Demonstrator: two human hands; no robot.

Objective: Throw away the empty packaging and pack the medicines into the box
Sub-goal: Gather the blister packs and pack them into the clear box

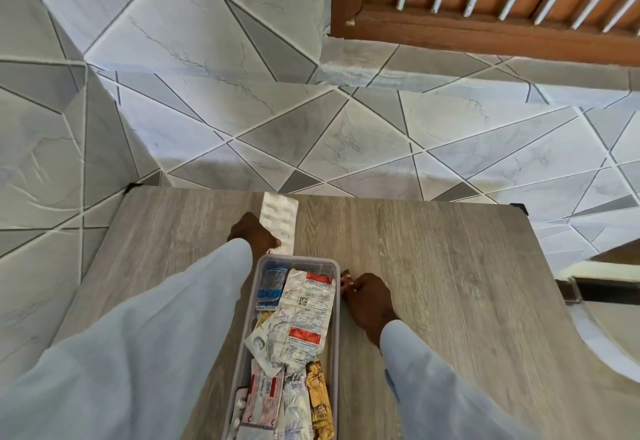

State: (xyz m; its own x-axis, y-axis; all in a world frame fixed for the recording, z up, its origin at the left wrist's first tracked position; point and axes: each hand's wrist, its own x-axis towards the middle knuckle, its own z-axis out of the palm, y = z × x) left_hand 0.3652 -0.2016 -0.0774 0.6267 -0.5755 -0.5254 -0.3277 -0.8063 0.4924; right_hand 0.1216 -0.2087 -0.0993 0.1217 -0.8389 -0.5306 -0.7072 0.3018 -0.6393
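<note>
A clear plastic box [335, 301] stands lengthwise on the wooden table [433, 266], filled with several blister strips and crumpled foil packs. Just beyond its far end lies a white blister strip [280, 218]. My left hand [252, 233] pinches the near end of that strip against the table. My right hand [369, 297] rests beside the box's right wall, fingers closed on a small dark red foil piece [346, 277].
The table's far edge is close behind the white strip, with black corner caps at both ends. Grey-and-white tiled floor lies beyond. A brown wooden door frame is at top right. A white and dark object pokes in at the right edge [595, 283].
</note>
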